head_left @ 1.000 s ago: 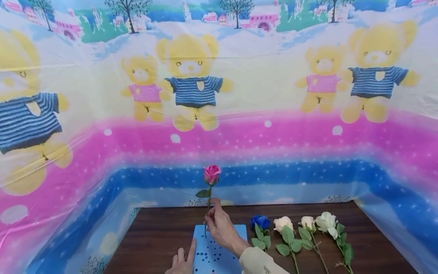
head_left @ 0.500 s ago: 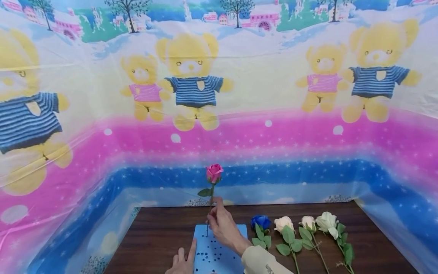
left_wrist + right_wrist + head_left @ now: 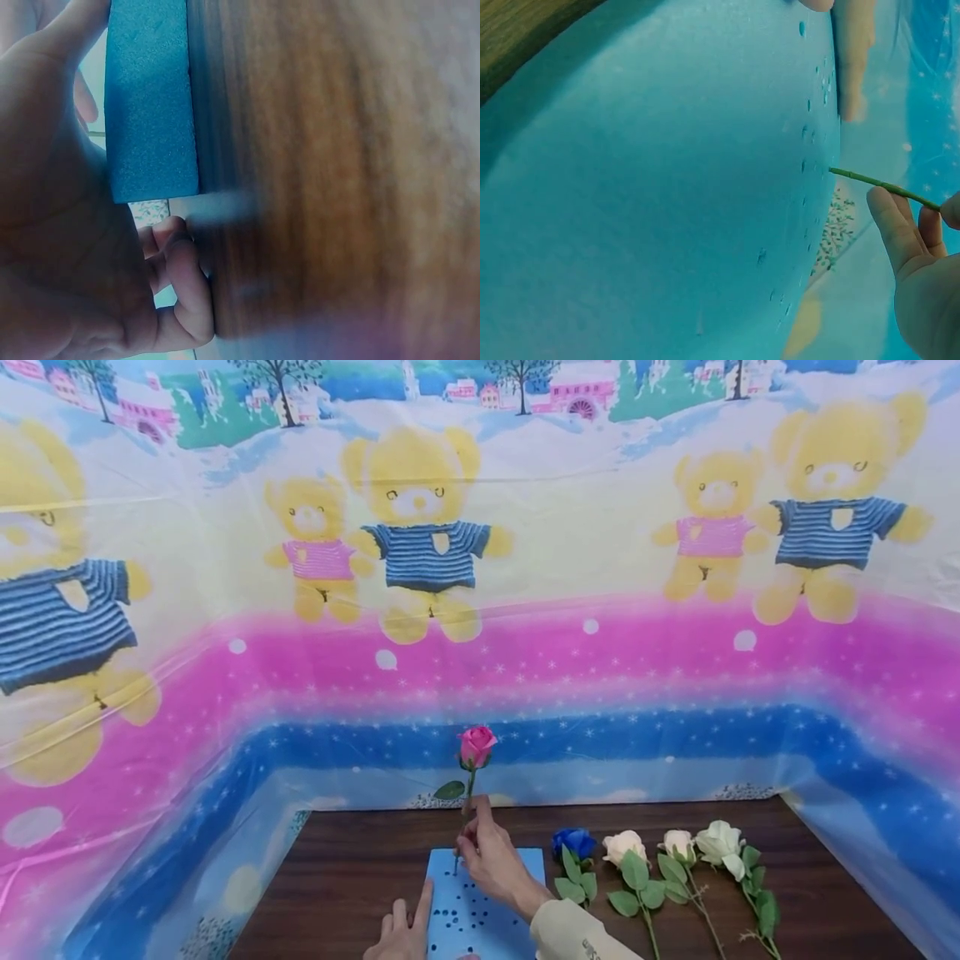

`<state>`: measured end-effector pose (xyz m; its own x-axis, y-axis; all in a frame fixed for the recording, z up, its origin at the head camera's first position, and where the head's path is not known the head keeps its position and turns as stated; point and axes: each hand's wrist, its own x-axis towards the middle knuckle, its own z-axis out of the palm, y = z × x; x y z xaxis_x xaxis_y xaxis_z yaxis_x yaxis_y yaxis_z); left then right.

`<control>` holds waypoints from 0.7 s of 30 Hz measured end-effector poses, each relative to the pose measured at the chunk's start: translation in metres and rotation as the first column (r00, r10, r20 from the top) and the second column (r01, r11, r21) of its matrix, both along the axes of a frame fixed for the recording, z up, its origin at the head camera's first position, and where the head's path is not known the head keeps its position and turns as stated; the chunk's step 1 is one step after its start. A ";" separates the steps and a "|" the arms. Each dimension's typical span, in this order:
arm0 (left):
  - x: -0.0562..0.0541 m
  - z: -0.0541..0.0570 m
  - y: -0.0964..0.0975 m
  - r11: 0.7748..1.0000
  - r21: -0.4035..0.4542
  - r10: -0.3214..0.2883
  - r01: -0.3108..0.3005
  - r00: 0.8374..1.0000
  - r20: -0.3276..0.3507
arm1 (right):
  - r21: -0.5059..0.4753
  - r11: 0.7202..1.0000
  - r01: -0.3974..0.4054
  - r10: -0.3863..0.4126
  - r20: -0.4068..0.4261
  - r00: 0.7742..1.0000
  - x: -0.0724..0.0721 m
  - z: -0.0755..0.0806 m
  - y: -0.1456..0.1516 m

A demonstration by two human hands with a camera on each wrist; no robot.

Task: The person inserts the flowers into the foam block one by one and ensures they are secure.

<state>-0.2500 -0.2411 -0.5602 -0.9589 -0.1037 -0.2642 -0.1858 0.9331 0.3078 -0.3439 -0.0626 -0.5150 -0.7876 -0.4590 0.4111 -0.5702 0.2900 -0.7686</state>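
Observation:
My right hand [image 3: 491, 856] pinches the stem of a pink rose [image 3: 477, 746], which stands nearly upright with a slight lean to the right. One green leaf juts out left, above my fingers. The bare stem tip [image 3: 836, 171] meets the far part of a light blue foam block [image 3: 487, 893] dotted with small dark holes. My left hand [image 3: 401, 931] holds that block at its near left: the index finger lies straight along the left side and the thumb tip shows at the near edge. Its other fingers [image 3: 187, 289] are bent beside the block, low by the tabletop.
On the dark wood table [image 3: 345, 852], a blue rose [image 3: 573, 843], two cream roses, one a peach rose [image 3: 625, 849] and one a smaller pale rose [image 3: 678, 845], and a white rose [image 3: 720, 845] lie in a row right of the block. A bear-print cloth [image 3: 562, 693] hangs behind.
The pink rose has shifted a little to the right and leans that way more, my right hand moving with it. The left hand keeps its place on the foam block.

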 end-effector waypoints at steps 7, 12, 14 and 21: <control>0.003 -0.002 0.007 0.999 -0.040 0.030 -0.031 0.999 -0.035 | -0.003 1.000 -0.003 0.003 0.029 1.000 -0.002 0.001 0.001; 0.003 -0.003 0.004 0.999 -0.033 0.013 -0.014 0.999 -0.052 | 0.039 0.999 -0.006 0.003 0.052 0.999 -0.005 -0.001 0.005; 0.002 -0.003 0.003 1.000 -0.028 0.009 -0.010 0.999 -0.039 | 0.044 0.999 -0.016 0.012 0.079 0.997 -0.007 -0.002 0.007; -0.002 0.000 0.001 1.000 0.004 0.002 -0.002 1.000 0.000 | 0.044 0.999 -0.016 0.010 0.138 0.990 -0.010 -0.004 0.016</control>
<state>-0.2517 -0.2396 -0.5606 -0.9586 -0.1046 -0.2648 -0.1877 0.9314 0.3118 -0.3540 -0.0466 -0.5187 -0.8291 -0.4851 0.2780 -0.4638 0.3191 -0.8265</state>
